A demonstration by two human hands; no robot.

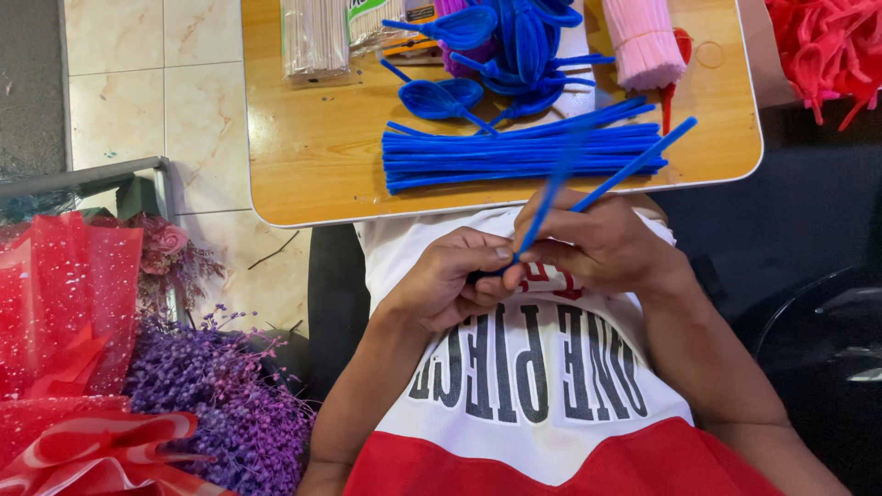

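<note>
Pinching blue pipe cleaners [588, 188] between both hands, just in front of the chest.

Going left to right: a red mesh wrap [64, 303] and purple dried flowers [216, 395] sit low on the tiled floor [119, 83]. The left hand [450, 280] is curled shut, thumb and forefinger nipped on the lower end of the stems. The right hand [597, 243] is closed around them just beside it, fingertips touching the left; the stems rise up and to the right out of that grip, over the table edge. On the wooden table [303, 156] above lie a clear pack of white sticks [314, 37], a straight bundle of blue pipe cleaners [514, 156], blue looped petal shapes [496, 46] and a pink bundle [643, 41]; red pipe cleaners [827, 46] lie at far right.
</note>
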